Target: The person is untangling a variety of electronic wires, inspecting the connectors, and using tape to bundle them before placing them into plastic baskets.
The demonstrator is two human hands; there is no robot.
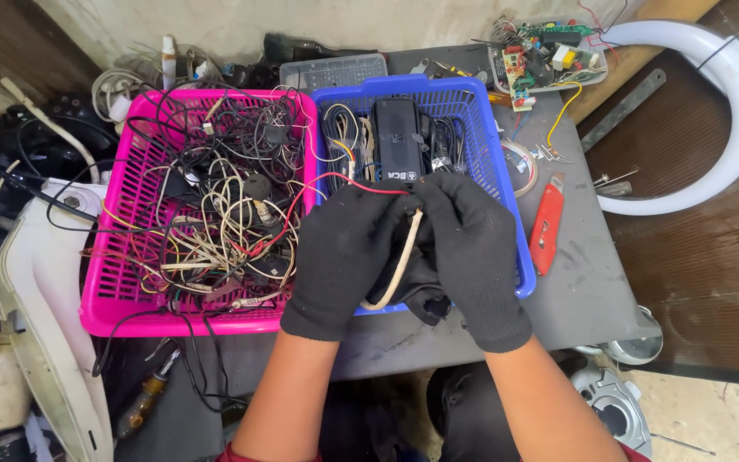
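Black-gloved hands — left hand [344, 257], right hand [472, 252] — pinch a cream cable [399, 265].

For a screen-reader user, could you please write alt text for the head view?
Two black-gloved hands, left hand and right hand, hold a cream cable and red wire over a blue basket, beside a pink basket of tangled cables on a grey table.

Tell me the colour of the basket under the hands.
Blue: the basket shows best in the head view, beside a pink one.
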